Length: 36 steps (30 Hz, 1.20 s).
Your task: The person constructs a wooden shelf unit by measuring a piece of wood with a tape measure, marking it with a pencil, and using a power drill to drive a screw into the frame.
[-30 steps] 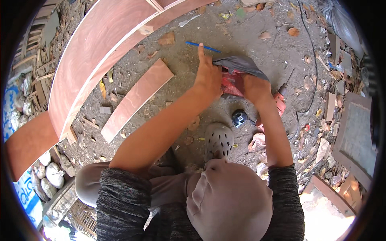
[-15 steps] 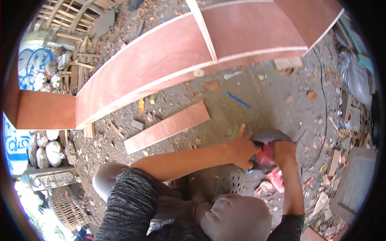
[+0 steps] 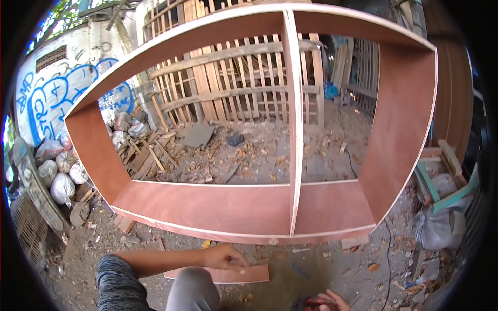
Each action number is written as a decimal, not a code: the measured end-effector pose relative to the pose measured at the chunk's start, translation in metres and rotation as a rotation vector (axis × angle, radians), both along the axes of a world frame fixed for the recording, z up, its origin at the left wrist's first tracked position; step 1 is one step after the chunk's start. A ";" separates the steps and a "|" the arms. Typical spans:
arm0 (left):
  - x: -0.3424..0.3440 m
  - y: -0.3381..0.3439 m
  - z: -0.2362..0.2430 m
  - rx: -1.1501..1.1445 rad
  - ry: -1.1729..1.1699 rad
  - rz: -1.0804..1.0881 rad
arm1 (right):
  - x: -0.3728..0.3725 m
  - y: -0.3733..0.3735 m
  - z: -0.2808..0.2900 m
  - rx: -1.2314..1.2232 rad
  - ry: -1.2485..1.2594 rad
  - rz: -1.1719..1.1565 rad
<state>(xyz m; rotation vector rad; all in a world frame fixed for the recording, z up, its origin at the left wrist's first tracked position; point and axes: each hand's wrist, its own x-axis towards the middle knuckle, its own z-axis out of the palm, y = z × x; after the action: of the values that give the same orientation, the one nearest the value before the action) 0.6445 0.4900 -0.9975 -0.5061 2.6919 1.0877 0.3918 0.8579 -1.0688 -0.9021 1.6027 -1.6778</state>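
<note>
My left hand, fingers loosely bent and apart, is over a narrow reddish plywood strip on the ground. Nothing shows in its grasp. At the lower edge, my right hand is beside a red and dark thing, mostly cut off by the picture's rim. Its visible fingers look spread; whether they touch that thing is unclear. Before me stands a large open plywood frame with one upright divider. Neither hand touches it.
A blue stick-like piece lies right of the strip. A dark cable runs along the ground at right. Filled sacks and scrap wood are at left, a slatted wooden fence behind. A grey plastic bag sits at right.
My view has tilted up, bringing the whole frame into sight. My left hand has left the red and dark thing and moved left over the strip; my right hand stays near that thing.
</note>
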 end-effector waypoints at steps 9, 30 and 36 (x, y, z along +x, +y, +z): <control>0.093 0.072 -0.036 -0.478 0.361 0.239 | 0.035 -0.025 0.077 -0.022 0.315 0.593; -0.243 -0.069 0.422 -0.764 1.232 0.508 | 0.127 -0.139 0.060 -0.103 0.609 0.606; -0.274 -0.064 0.420 -1.164 1.441 0.591 | 0.085 -0.140 0.045 0.082 0.589 0.533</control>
<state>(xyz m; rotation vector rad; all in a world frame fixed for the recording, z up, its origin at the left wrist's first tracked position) 0.3704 0.4263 -0.5779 -0.9312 4.4821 -0.7163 0.4772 0.7181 -1.0237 -1.7116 1.5666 -1.0152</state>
